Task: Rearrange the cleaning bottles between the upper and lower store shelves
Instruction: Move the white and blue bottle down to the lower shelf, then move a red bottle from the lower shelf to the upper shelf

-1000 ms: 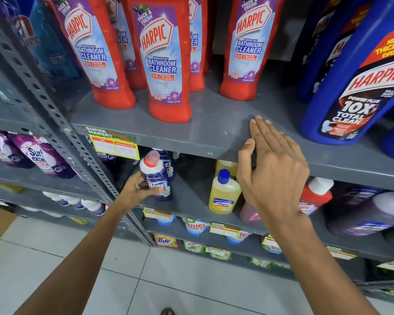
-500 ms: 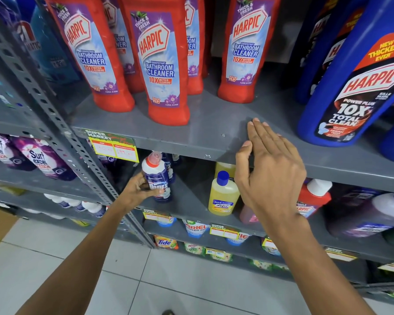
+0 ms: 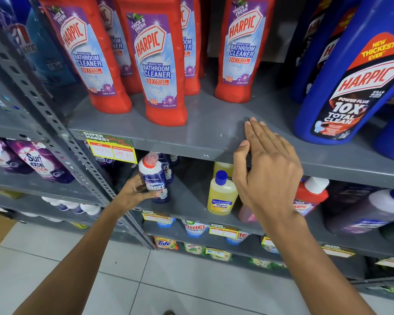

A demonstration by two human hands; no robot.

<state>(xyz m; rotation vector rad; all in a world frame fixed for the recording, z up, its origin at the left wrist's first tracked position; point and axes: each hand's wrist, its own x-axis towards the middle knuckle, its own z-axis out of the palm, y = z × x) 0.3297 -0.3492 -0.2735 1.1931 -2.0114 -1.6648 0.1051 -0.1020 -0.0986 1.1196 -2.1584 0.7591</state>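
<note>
My left hand (image 3: pixel 133 193) grips a dark blue Domex bottle (image 3: pixel 154 178) with a white shoulder and red cap, held at the front left of the lower shelf (image 3: pixel 191 201). More Domex bottles stand behind it. My right hand (image 3: pixel 266 169) rests flat, fingers together, on the front edge of the upper shelf (image 3: pixel 209 135), holding nothing. Red Harpic bathroom cleaner bottles (image 3: pixel 159 64) stand on the upper shelf. A big blue Harpic bottle (image 3: pixel 355 87) stands at its right. A yellow bottle with a blue cap (image 3: pixel 221 194) stands on the lower shelf beside my right wrist.
A perforated grey upright (image 3: pixel 62 137) divides this bay from the left one, which holds purple Surf Excel pouches (image 3: pixel 39 162). A yellow price tag (image 3: pixel 112 148) hangs on the upper shelf edge. A red Harpic bottle (image 3: pixel 309 196) and purple bottles lie lower right. Grey floor tiles (image 3: pixel 146 280) below.
The Domex bottle in my left hand has shifted slightly outward and up at the lower shelf's front. My right hand stays on the upper shelf edge.
</note>
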